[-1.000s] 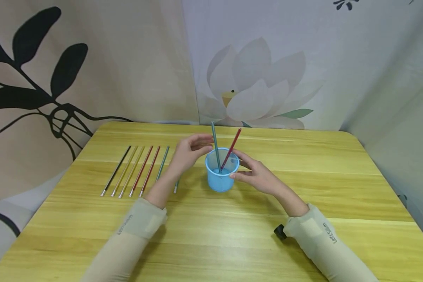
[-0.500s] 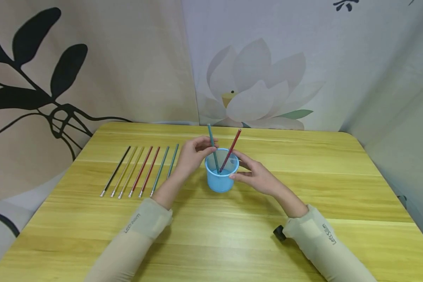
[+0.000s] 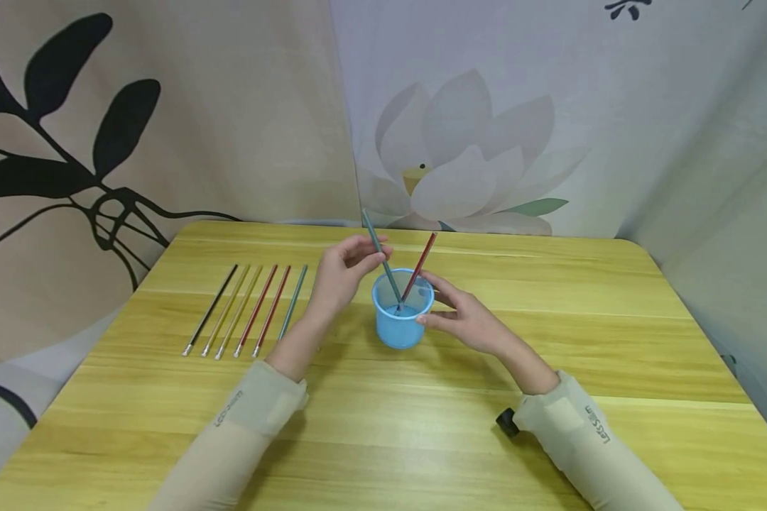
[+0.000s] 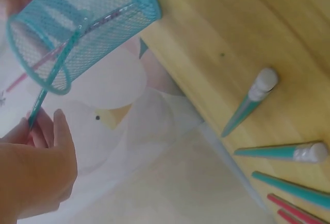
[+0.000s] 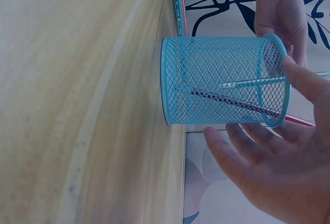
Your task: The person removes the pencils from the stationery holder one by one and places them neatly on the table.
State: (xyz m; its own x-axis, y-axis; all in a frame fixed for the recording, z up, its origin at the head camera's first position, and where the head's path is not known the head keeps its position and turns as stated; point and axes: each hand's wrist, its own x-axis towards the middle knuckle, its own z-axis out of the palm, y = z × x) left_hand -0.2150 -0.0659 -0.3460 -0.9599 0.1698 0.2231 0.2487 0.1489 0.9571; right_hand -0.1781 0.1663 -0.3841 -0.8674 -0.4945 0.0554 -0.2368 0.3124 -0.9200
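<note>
My left hand (image 3: 345, 273) pinches a green pencil (image 3: 372, 231) between thumb and fingers, leaning left over the rim of a blue mesh pencil cup (image 3: 399, 332). In the right wrist view, the lower end of this green pencil (image 5: 247, 83) is inside the cup, raised off its base. A red pencil (image 3: 427, 250) leans to the right in the same cup. My right hand (image 3: 463, 319) holds the cup's right side, the thumb at the near rim and the fingers behind. The cup stands upright on the table.
Left of the cup lies a row of pencils: a black pencil (image 3: 211, 310), yellow pencils (image 3: 226, 310), red pencils (image 3: 256, 310) and green pencils (image 3: 292, 303). My left forearm partly covers the green ones. A patterned curtain (image 3: 473, 142) hangs behind the wooden table (image 3: 409, 440).
My left hand has closed its fingertips on the green pencil, which stood more upright before. The pencil has come up slightly and tilted left. The right hand and cup have stayed put.
</note>
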